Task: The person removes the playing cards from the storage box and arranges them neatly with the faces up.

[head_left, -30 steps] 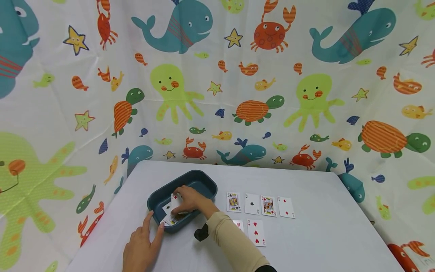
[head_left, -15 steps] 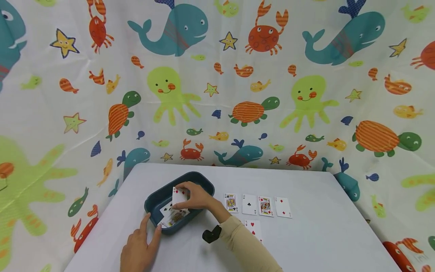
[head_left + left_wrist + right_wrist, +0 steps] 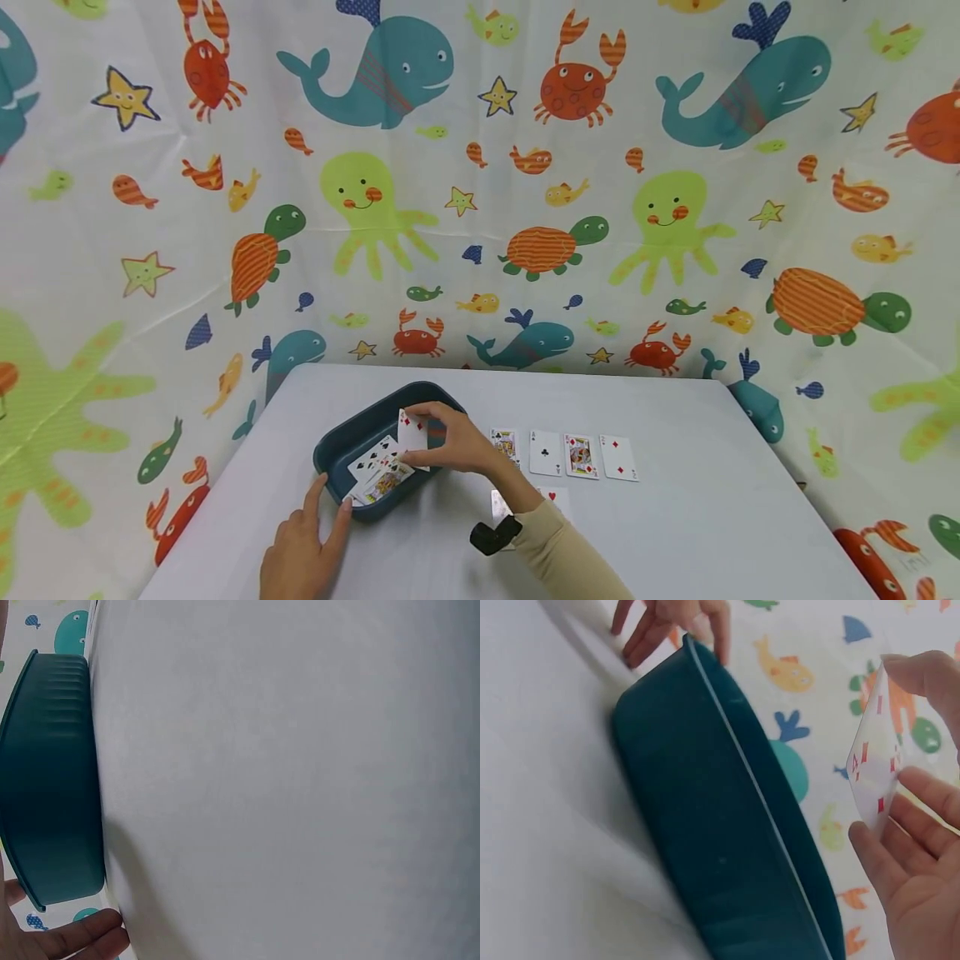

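Note:
Between thumb and fingertips, my right hand (image 3: 457,442) pinches a diamond playing card (image 3: 411,435) raised over the dark teal tray (image 3: 324,454). In the right wrist view that card (image 3: 874,769) bows slightly, with the tray (image 3: 720,825) beside it. Several loose face-up cards (image 3: 375,468) overlap in the tray's near half, black-suit ones and a court card among them. Spread at the tray's near left end, my left hand (image 3: 300,546) has index finger and thumb at the rim. The left wrist view catches its fingers (image 3: 82,937) beside the tray's outer wall.
Right of the tray, a row holds a clubs court card (image 3: 504,442), a clubs card (image 3: 545,452), a diamonds court card (image 3: 582,456) and a diamonds card (image 3: 618,458). Nearer lies a hearts card (image 3: 553,497), partly behind the right sleeve (image 3: 570,554). A sea-animal curtain (image 3: 480,200) backs the white table (image 3: 712,517).
My right hand has lifted the diamond card from the cards in the tray and moved it slightly right, uncovering those below. My left hand keeps its place at the tray's end.

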